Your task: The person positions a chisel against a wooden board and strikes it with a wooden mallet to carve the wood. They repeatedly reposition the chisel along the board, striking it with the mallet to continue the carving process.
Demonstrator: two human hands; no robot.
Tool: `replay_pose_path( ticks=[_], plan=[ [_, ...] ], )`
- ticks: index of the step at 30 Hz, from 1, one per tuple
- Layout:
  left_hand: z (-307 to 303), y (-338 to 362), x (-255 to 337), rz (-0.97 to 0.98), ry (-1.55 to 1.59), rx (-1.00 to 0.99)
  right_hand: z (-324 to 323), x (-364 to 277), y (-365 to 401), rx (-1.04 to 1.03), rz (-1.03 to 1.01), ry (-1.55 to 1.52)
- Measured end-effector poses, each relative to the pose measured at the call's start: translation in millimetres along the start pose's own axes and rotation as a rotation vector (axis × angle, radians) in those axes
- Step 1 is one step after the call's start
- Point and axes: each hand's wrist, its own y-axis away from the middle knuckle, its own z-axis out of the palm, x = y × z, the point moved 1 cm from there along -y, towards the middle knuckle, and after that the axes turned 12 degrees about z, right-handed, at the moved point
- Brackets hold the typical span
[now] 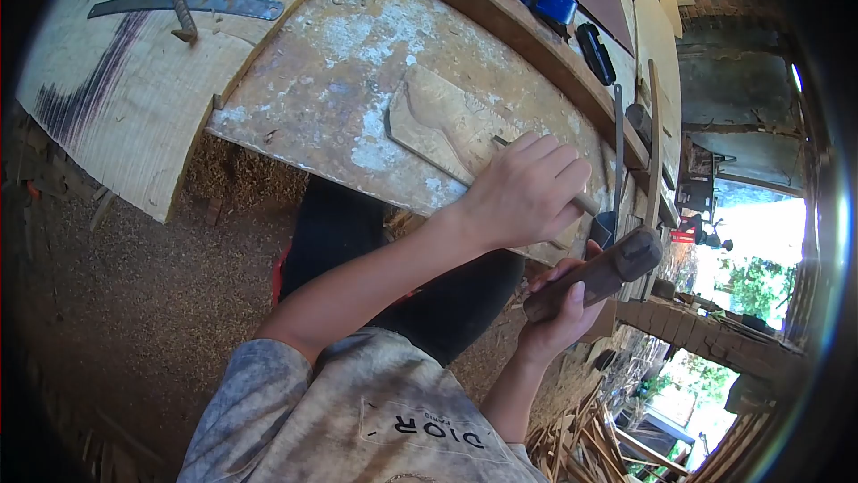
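My left hand (529,190) is closed around a chisel (585,204). Its thin metal end shows past my knuckles, low over a flat, light wooden board (447,117) with a curved outline cut into its face. Part of that board is hidden under my hand and forearm. Lower right, my right hand (563,313) grips a dark, thick wooden mallet (590,282), raised at a tilt beside the workbench edge. The mallet's thicker end points up and to the right, apart from the chisel.
The paint-stained workbench (304,81) carries a pale plank (134,99) with a hacksaw blade (214,5) and a bent metal rod (179,0). Beyond a long wooden rail (500,23) lie a blue tool (547,2) and a black-handled tool (594,52). Shavings cover the floor (161,304).
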Motion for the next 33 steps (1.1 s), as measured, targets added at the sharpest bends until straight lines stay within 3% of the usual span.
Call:
replay_pose_path(
  ticks=[26, 29, 33],
  plan=[
    [3, 6, -2, -0.011, 0.001, -0.042, 3, 0, 5, 0.042, 0.015, 0.024],
    [-1, 3, -1, -0.028, 0.035, 0.022, -1, -9, 8, 0.029, 0.02, 0.039],
    [-8, -1, 1, -0.069, 0.059, 0.098, -6, -54, 14, 0.123, -0.301, -0.13]
  ],
)
